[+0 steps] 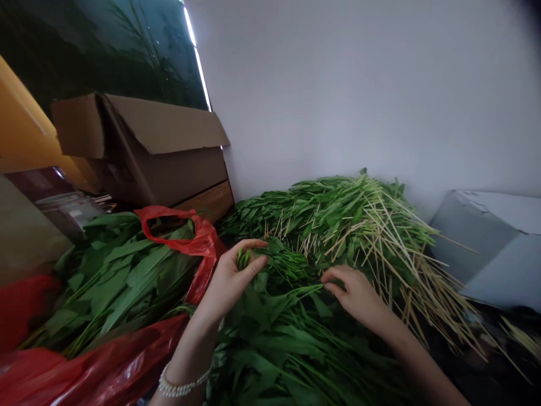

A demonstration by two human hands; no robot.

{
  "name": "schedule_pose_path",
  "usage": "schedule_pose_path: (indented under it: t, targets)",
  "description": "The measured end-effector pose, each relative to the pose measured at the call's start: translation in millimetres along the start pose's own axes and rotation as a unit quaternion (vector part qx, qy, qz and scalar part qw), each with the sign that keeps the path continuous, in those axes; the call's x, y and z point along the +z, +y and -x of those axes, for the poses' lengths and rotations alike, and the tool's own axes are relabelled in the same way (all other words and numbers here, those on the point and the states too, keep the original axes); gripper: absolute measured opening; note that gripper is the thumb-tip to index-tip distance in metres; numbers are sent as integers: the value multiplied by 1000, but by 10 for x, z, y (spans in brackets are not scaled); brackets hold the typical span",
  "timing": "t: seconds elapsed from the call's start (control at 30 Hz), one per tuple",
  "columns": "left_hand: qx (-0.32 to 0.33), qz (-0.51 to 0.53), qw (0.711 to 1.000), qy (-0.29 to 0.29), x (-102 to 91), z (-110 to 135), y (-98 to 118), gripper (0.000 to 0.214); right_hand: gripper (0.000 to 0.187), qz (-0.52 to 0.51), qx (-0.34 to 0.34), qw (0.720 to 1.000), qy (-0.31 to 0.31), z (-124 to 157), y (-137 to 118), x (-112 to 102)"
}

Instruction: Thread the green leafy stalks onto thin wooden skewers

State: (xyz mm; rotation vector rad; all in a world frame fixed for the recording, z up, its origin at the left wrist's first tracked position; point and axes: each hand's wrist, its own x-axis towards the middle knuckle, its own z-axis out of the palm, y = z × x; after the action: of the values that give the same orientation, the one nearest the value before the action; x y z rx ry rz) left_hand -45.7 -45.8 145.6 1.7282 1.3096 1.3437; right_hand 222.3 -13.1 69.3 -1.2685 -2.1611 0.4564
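Note:
My left hand [231,279], with a white beaded bracelet [181,389] at the wrist, is curled around a small bunch of green stems [243,258] whose cut ends show above the thumb. To its right, my right hand [357,293] pinches the end of a green leafy stem [310,288] between thumb and fingertips. Below both hands spreads a heap of loose leafy greens [274,355]. Just beyond them lies a cluster of thinner green stems [291,265]. The leaves belonging to the left hand's bunch are partly hidden.
Leafy greens fill a red plastic bag [207,248] at left. A larger pile of leaves [313,197] with pale stalks [406,259] rests against the white wall [338,84]. A cardboard box [169,175] stands behind left, a white box [490,242] at right.

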Motion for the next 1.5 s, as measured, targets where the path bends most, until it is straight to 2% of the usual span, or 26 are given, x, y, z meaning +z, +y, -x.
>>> schedule_pose_path:
  t: [0.2,0.4,0.5,0.6,0.67,0.8,1.07,1.2,1.3,1.37,1.43,1.5]
  targets:
    - [11,-50,998,-34,88,16,-17,18,15,-30,-3,999,41,19,-122,-176]
    - [96,-165,972,-141,435,63,-129,14,14,-3,-32,998,50,77,-276,-188]
    - [88,-178,962,-189,549,78,-184,15,14,-5,-41,997,59,110,-360,-208]
    - [67,-163,961,-213,555,76,-197,18,17,-31,-25,995,89,130,-412,-267]
    - [62,-152,965,-204,527,71,-190,21,18,-41,-13,994,102,132,-412,-310]
    - [69,-152,967,-191,496,72,-171,24,17,-42,0,995,88,131,-366,-353]
    - [98,-245,955,-139,594,108,-179,19,14,-36,13,996,81,141,-391,-360]
    - [38,-157,983,-84,553,40,-248,18,15,-38,5,998,49,150,-434,-373]
    - [-30,-52,998,0,415,-63,-339,17,17,-40,20,997,58,168,-418,-406]
    - [-48,-16,997,54,301,-130,-379,20,18,-36,38,996,76,178,-388,-430]
    - [-33,-8,998,58,211,-175,-380,23,18,-38,44,995,83,178,-364,-439]
    - [-4,-3,1000,21,167,-193,-342,25,18,-44,42,995,75,171,-363,-429]
